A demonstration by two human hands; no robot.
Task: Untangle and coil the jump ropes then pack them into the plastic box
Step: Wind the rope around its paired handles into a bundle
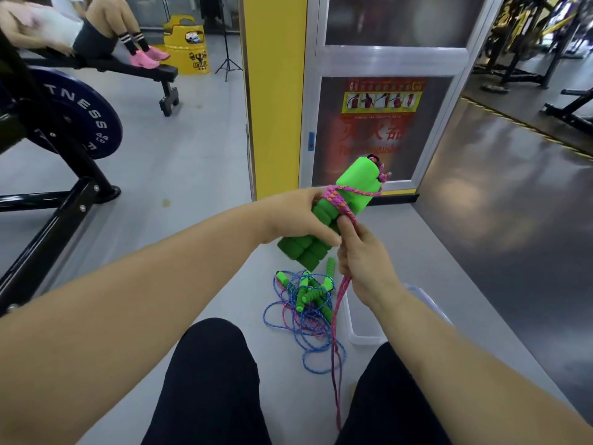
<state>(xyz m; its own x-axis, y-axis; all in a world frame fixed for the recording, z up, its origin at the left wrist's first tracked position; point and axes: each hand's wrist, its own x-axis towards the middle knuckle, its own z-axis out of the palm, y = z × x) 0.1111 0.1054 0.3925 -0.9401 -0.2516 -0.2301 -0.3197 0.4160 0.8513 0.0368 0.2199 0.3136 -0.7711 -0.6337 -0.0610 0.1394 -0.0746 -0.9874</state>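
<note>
My left hand (293,220) grips two green foam handles (348,191) side by side, held up in front of me. A pink cord (340,200) is wound around their middle. My right hand (362,255) pinches that cord just below the wraps, and the rest hangs down as a pink strand (337,319) to the floor between my knees. On the floor lies a tangled pile of blue and pink ropes with green handles (306,301). A clear plastic box (362,332) sits to the right of the pile, partly hidden by my right forearm.
I sit on a grey floor with my dark-trousered legs (208,380) in front. A weight bench with a blue plate (83,117) stands to the left. A yellow pillar (276,91) and a cabinet door (382,123) are ahead. A person sits on a bench at far left.
</note>
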